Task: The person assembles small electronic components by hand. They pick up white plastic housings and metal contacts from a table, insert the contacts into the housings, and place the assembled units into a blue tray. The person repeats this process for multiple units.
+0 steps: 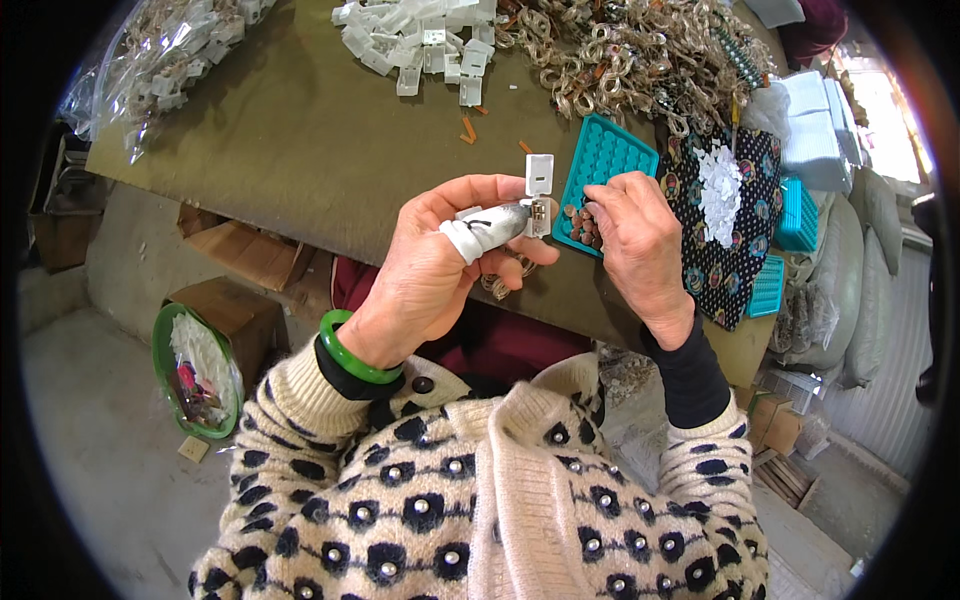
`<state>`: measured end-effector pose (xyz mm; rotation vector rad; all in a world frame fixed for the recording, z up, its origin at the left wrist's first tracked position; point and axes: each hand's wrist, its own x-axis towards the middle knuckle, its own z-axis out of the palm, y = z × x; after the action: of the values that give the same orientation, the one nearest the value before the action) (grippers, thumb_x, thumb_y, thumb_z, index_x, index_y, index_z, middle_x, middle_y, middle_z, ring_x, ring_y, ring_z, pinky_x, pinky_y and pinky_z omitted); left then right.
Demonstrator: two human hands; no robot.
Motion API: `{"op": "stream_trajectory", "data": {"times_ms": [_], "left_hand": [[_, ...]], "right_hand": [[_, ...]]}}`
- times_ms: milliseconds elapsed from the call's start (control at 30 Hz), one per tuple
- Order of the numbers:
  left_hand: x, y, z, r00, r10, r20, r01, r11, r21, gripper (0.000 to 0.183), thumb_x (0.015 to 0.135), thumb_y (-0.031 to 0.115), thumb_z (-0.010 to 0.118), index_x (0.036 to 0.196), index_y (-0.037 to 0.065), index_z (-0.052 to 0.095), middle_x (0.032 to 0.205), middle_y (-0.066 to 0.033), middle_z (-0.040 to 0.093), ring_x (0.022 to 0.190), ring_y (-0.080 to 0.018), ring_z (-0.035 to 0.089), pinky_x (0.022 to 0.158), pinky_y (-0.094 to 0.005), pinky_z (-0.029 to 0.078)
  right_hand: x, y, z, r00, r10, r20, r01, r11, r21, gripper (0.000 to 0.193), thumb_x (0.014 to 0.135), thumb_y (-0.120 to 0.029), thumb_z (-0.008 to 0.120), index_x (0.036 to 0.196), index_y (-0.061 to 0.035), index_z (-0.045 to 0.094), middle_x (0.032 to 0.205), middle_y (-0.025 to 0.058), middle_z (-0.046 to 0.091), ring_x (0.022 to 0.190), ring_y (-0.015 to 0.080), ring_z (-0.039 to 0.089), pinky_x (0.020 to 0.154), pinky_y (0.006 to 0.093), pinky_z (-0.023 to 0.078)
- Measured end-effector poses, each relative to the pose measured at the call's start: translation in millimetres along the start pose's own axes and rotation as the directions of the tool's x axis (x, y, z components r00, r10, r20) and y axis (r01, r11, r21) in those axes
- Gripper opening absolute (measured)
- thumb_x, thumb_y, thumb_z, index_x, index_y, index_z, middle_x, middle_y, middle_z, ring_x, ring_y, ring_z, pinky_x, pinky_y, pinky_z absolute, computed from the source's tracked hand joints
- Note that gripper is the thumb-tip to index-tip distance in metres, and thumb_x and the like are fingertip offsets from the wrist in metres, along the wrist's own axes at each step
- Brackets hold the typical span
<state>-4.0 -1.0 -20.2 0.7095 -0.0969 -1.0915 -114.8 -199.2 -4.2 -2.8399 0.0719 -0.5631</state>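
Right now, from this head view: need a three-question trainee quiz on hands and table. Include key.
1. True or false: the left hand holds a small white case with its lid open.

2. Near the right hand, at which end of the teal tray do the visible brown pieces lie?
A) The end farther from the person
B) The end nearer the person
C) Both ends equally

3. Fill in: the green bangle is worn on the ____ wrist.

Key: 1 true; 2 B; 3 left.
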Motion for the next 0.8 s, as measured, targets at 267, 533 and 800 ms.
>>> {"op": "stream_trajectory", "data": {"times_ms": [267, 533, 800], "left_hand": [[4.4, -2.9, 0.7, 0.999, -0.013, 0.046, 0.017, 0.995, -0.098, 0.025, 0.096, 0.008, 0.058, 0.120, 0.004, 0.060, 0.118, -0.0232, 0.064, 0.092, -0.0272, 0.071, 0.059, -0.0274, 0.058], [3.5, -10.1, 3.6, 1.000, 0.009, 0.018, -0.007, 0.994, -0.108, 0.026, 0.095, 0.012, 0.061, 0.120, 0.004, 0.060, 0.102, -0.0132, 0.067, 0.080, -0.0189, 0.069, 0.058, -0.0264, 0.056], [-3.3, -12.4, 12.9, 0.999, 0.038, 0.024, -0.036, 0.996, -0.084, 0.022, 0.094, 0.014, 0.063, 0.114, 0.004, 0.063, 0.091, -0.0087, 0.068, 0.067, -0.0142, 0.064, 0.055, -0.0240, 0.051]], "right_hand": [[9.1, -16.7, -12.0, 0.959, 0.278, 0.061, -0.276, 0.853, 0.442, 0.011, 0.080, 0.003, 0.068, 0.088, -0.0015, 0.062, 0.083, 0.0089, 0.060, 0.072, 0.0244, 0.060, 0.060, 0.0323, 0.049], [16.5, -44.8, -5.0, 0.957, 0.041, -0.286, 0.067, 0.931, 0.358, 0.017, 0.081, 0.004, 0.069, 0.095, -0.0006, 0.061, 0.087, 0.0123, 0.060, 0.077, 0.0273, 0.060, 0.066, 0.0339, 0.050], [10.2, -51.5, -2.8, 0.948, -0.039, -0.315, 0.120, 0.963, 0.243, 0.016, 0.082, 0.005, 0.070, 0.095, 0.0009, 0.061, 0.089, 0.0134, 0.061, 0.077, 0.0261, 0.061, 0.068, 0.0334, 0.051]]}}
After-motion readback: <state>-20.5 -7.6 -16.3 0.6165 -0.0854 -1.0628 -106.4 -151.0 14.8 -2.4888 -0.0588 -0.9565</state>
